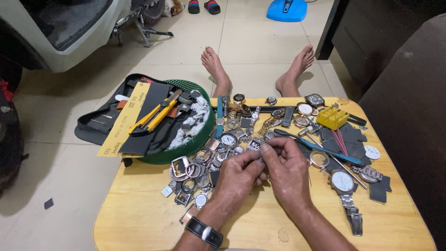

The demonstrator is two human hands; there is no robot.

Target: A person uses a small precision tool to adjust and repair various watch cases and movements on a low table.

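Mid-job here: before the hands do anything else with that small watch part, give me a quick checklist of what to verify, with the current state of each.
1. Small dark part pinched between both hands: ok.
2. Left hand and right hand meet above the wooden table: ok.
3. What the part is, and its facing: cannot tell, fingers hide it.
4. Blue-handled tool lies beside the right hand: ok.
5. Space under the hands free of parts: not ok, the pile of watch cases crowds the left hand.
6. Silver wristwatch lies apart from the hands: ok.
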